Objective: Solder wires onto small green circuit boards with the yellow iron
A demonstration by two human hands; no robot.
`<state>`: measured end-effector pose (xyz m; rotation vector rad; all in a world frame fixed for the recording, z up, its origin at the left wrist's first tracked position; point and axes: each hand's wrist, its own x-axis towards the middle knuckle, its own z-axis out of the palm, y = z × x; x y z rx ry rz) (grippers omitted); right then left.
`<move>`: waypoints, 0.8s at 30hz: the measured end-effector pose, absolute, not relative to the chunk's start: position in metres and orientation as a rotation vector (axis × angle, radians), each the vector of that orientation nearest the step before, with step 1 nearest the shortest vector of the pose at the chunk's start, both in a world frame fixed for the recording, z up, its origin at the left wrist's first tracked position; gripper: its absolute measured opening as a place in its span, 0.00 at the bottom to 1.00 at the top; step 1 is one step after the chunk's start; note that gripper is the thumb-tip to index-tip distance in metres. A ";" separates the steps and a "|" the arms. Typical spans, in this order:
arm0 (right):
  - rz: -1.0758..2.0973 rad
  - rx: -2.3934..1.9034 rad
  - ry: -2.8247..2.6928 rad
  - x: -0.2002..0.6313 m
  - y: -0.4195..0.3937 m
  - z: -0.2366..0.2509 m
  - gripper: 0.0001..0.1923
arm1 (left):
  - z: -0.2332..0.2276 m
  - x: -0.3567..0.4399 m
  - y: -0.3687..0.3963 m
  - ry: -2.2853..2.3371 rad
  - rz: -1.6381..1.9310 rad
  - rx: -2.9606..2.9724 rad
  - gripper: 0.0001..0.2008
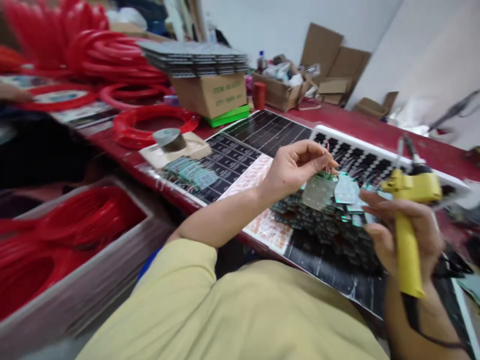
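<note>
My left hand [296,167] is closed in a pinch on thin wires at the top edge of a small square circuit board [318,192]. In my right hand [420,225] is a yellow soldering gun [408,255], its black cord running down past my wrist. Thumb and forefinger of that hand reach toward several pale green boards [347,189] just right of the held one. Beneath both hands lies a heap of dark circuit boards [330,225]. Behind them a white rack [326,131] holds rows of black parts and wires.
Solar panels [270,132] cover the red table. At left are green boards [193,172], a tape roll [169,139] and red tubing coils [123,132]. A carton [213,92] bears stacked panels [195,57]. Below, a bin [138,200] holds more coils. Another person's hand [15,93] shows far left.
</note>
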<state>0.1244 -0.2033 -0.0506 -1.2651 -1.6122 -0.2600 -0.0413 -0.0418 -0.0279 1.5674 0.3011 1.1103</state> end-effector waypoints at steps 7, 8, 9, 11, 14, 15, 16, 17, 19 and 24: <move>-0.825 -1.337 -1.354 0.118 -0.198 -0.051 0.15 | -0.037 0.023 -0.066 0.074 0.949 1.456 0.20; -0.854 -1.350 -1.362 0.122 -0.201 -0.052 0.15 | -0.038 0.027 -0.066 0.080 0.948 1.530 0.21; -0.871 -1.366 -1.381 0.125 -0.203 -0.053 0.15 | -0.038 0.029 -0.066 0.095 0.965 1.620 0.19; -0.878 -1.389 -1.427 0.130 -0.207 -0.057 0.14 | -0.036 0.032 -0.066 0.135 1.040 1.801 0.13; -0.857 -1.396 -1.474 0.134 -0.208 -0.061 0.12 | -0.029 0.037 -0.069 0.137 1.087 1.974 0.06; -0.847 -1.393 -1.473 0.134 -0.207 -0.062 0.12 | -0.027 0.038 -0.069 0.133 1.048 1.995 0.06; -0.842 -1.387 -1.461 0.134 -0.207 -0.062 0.12 | -0.026 0.040 -0.069 0.134 0.994 1.997 0.07; -0.835 -1.379 -1.437 0.134 -0.207 -0.061 0.12 | -0.027 0.041 -0.069 0.141 0.947 1.985 0.09; -0.813 -1.371 -1.378 0.136 -0.208 -0.059 0.13 | -0.033 0.041 -0.067 0.138 0.965 1.960 0.13; -0.796 -1.396 -1.345 0.142 -0.213 -0.057 0.14 | -0.048 0.032 -0.055 -0.087 1.293 2.228 0.10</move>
